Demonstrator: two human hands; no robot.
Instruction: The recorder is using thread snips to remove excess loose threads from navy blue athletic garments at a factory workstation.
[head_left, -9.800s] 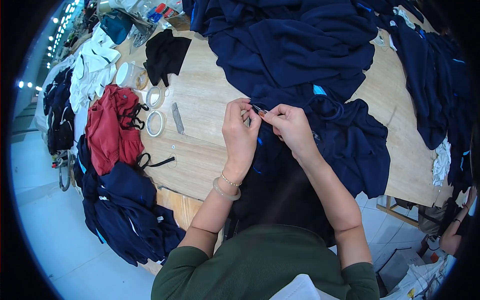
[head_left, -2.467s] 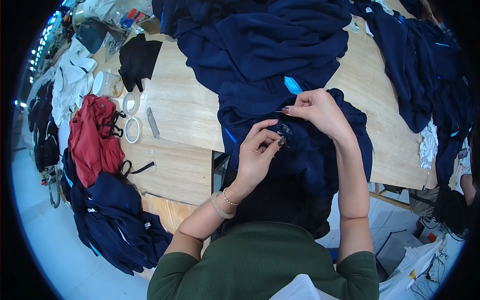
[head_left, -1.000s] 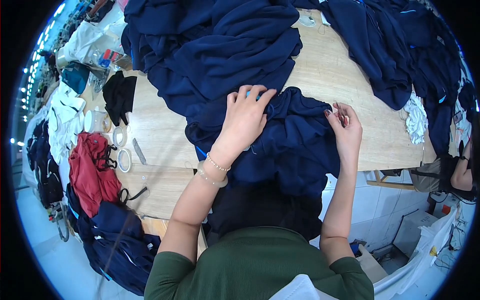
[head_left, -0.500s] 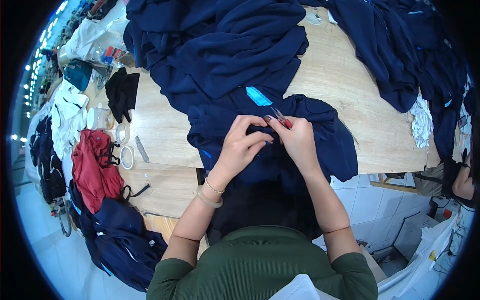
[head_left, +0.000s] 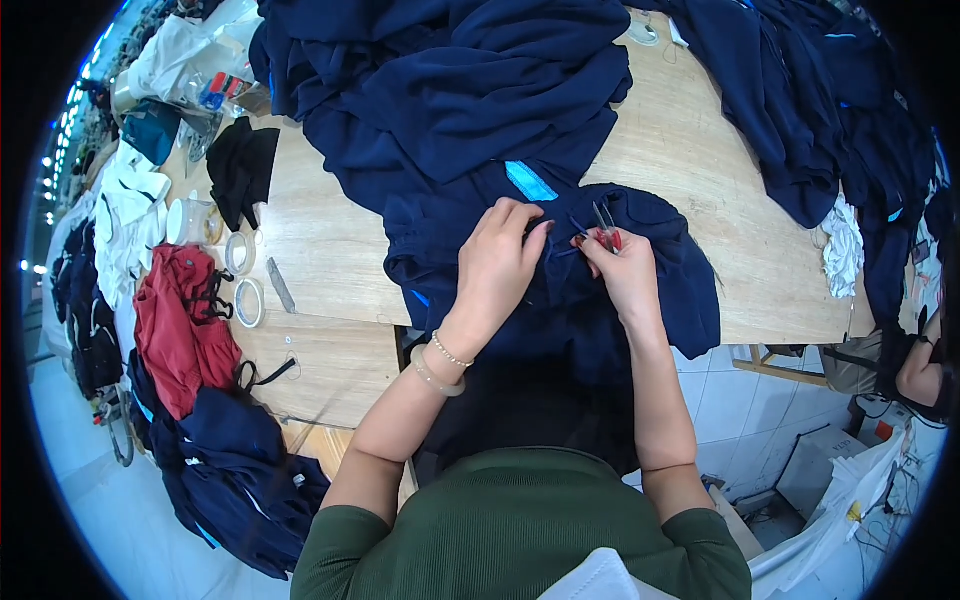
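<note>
Navy cloth (head_left: 668,285) at frame centre is best kept clear of the snips (head_left: 612,238) the right hand (head_left: 627,273) grips; whether the left hand (head_left: 494,262) grips is unclear.

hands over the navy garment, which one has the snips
The right hand, bare-wristed, holds the snips; the left hand wears two bracelets and shows no tool.
</note>
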